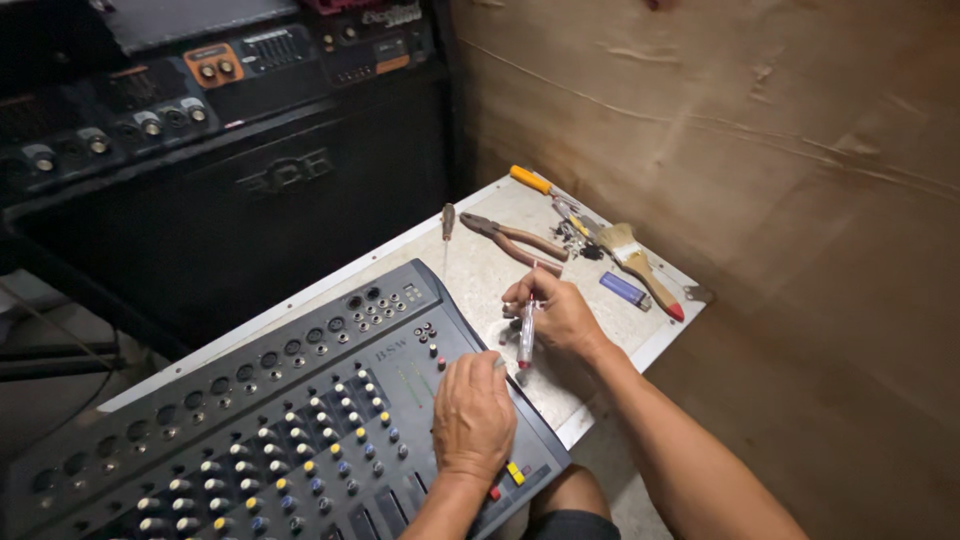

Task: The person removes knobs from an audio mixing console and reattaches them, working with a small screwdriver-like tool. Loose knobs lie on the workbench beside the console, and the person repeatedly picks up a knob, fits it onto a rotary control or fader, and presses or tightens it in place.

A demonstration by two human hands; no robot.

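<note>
Right hand (pixel 562 315) is pinching a small clear-handled screwdriver (pixel 526 335) in its grip, tip pointing down just off the mixer's (pixel 290 420) right edge. Left hand (pixel 473 415) is lying flat with nothing in it, pressing on the mixer's near corner.

Risk-wise, I'd guess the mixer is overhanging the table (pixel 480 275) a fair bit toward the person, so if that flat hand is easing off it could be tipping. That thin screwdriver is also looking easy to slip, scratching the panel or jabbing a finger. Pliers (pixel 510 238), a paintbrush (pixel 640 265) and a blue lighter (pixel 625 290) are sitting just beyond the right hand, easy to knock.
</note>
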